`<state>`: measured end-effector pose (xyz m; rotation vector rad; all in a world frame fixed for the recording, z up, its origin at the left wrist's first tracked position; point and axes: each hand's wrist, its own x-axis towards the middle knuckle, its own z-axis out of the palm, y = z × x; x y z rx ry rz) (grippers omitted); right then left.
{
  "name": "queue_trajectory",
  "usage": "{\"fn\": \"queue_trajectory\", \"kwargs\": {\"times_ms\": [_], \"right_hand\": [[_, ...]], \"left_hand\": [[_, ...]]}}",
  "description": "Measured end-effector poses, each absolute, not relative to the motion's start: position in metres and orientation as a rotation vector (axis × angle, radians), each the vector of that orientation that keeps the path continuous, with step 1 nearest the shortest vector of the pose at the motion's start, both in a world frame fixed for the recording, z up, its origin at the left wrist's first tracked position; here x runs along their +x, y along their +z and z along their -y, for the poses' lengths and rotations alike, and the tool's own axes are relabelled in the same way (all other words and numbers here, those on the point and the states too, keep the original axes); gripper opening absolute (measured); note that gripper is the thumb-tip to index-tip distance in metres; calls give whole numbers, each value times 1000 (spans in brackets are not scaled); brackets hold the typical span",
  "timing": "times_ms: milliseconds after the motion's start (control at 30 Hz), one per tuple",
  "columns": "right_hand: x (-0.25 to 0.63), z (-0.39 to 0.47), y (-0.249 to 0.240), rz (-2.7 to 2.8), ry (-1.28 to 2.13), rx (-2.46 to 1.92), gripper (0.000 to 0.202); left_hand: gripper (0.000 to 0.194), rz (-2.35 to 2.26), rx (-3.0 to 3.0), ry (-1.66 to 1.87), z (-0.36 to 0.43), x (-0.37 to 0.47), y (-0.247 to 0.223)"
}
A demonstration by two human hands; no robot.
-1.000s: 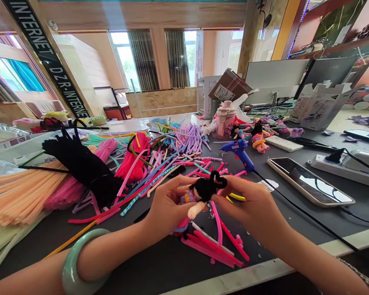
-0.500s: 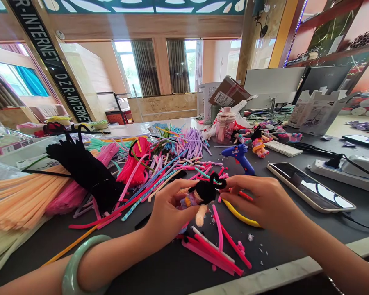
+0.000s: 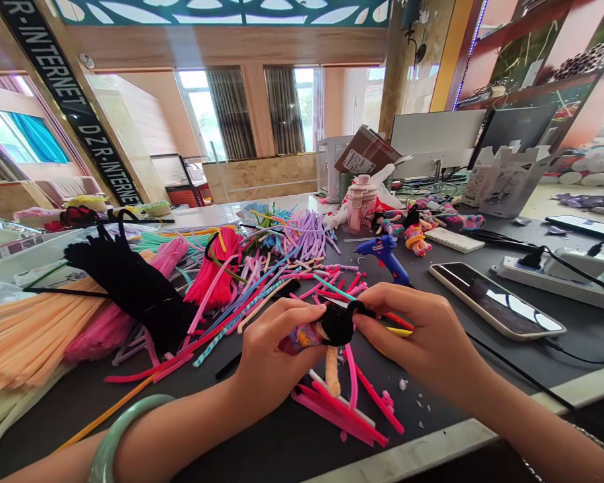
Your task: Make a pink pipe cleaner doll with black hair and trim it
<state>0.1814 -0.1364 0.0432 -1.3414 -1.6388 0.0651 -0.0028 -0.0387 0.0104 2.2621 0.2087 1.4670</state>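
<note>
A small fuzzy doll [image 3: 307,335] with a black head [image 3: 338,325] and a peach limb [image 3: 333,372] lies in my left hand [image 3: 276,345], its fingers and thumb closed round the body. My right hand [image 3: 413,329] pinches a black fuzzy loop [image 3: 358,310] at the right side of the doll's head. Below the doll, pink and red stems [image 3: 342,416] and a white one lie on the dark table. A yellow stem [image 3: 382,342] passes partly behind my right hand.
A blue glue gun [image 3: 385,256] lies beyond my right hand, with a phone [image 3: 498,298] and a power strip [image 3: 554,278] to the right. Black stems [image 3: 135,288] and peach stems [image 3: 40,329] are bundled at the left. A pink bottle [image 3: 361,206] stands behind.
The doll's head has tilted and turned, and its black loop is now mostly under my right fingers. A black strand now shows beyond my right wrist. The whole view has shifted slightly.
</note>
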Motion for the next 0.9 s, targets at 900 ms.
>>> {"fn": "queue_trajectory", "kwargs": {"times_ms": [900], "right_hand": [[179,136,40,1638,289,-1431,22]], "left_hand": [[21,-154,2593,1573,37,-7,8]]}}
